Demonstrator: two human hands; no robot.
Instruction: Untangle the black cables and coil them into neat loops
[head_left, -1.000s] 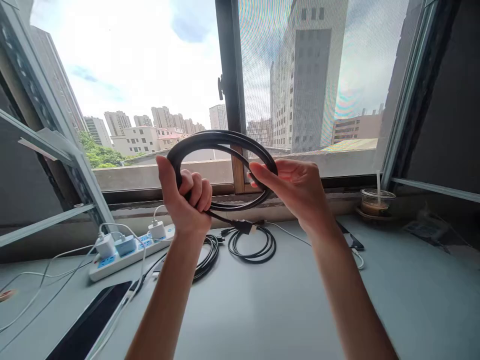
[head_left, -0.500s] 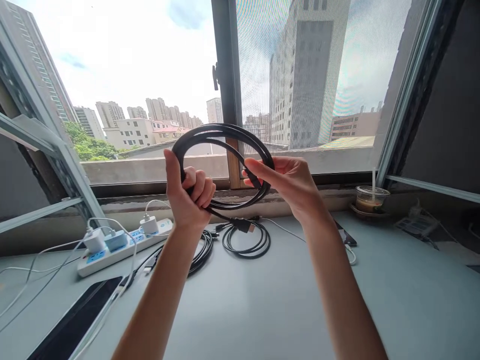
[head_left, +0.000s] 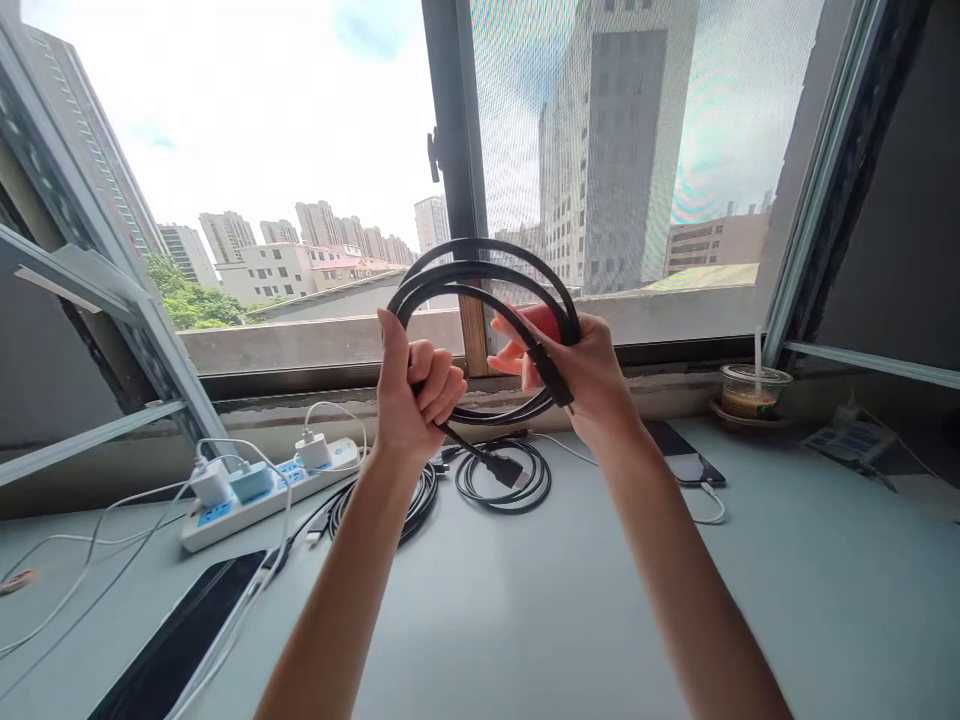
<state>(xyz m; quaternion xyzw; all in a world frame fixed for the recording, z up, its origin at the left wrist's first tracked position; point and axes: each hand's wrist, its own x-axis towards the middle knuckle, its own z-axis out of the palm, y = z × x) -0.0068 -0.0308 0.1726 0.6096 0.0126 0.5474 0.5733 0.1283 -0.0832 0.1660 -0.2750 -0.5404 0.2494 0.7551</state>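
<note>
A thick black cable (head_left: 480, 270) is looped into a coil held upright above the table. My left hand (head_left: 420, 395) is wrapped round the coil's left side, and a cable end with a black plug (head_left: 506, 470) hangs below it. My right hand (head_left: 574, 365) is at the coil's right side, its fingers behind the loops. Another black connector (head_left: 551, 375) lies against the front of that hand. Beneath, on the table (head_left: 525, 610), rest a thin black coiled cable (head_left: 544, 490) and a second black coil (head_left: 424, 510).
At the left are a white power strip (head_left: 262, 505) with chargers, white cables and a black tablet (head_left: 180, 640). A phone (head_left: 682, 455) lies to the right, near a lidded cup (head_left: 752, 395). Behind the table is a window (head_left: 459, 120).
My left hand and the coil have shifted right in view. The loops have spread apart, and the connector near my right hand now sits in front of its palm.
</note>
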